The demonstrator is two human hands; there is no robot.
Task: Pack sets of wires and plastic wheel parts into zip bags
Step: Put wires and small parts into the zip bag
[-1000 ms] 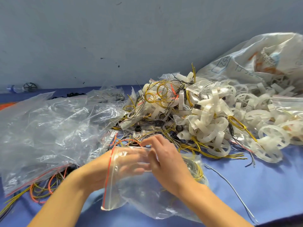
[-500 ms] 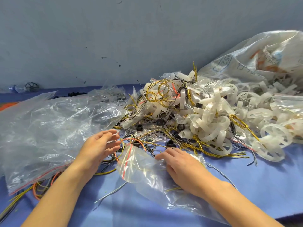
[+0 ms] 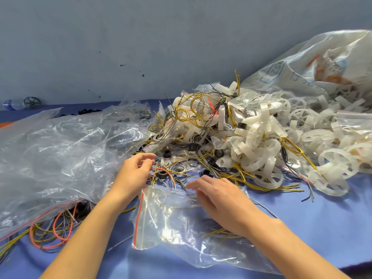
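though the left hand (image 3: 135,171) hangs open, the right hand (image 3: 219,195) lies flat on the bag (image 3: 161,218). limp, slippery; pinch its mouth.

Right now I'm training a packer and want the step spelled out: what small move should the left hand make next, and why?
Probably pinch up the loose wires beside the black ring. The left hand hovers right at them, relaxed and holding nothing, while the right hand lies flat on the zip bag, whose red-striped mouth faces the left hand.
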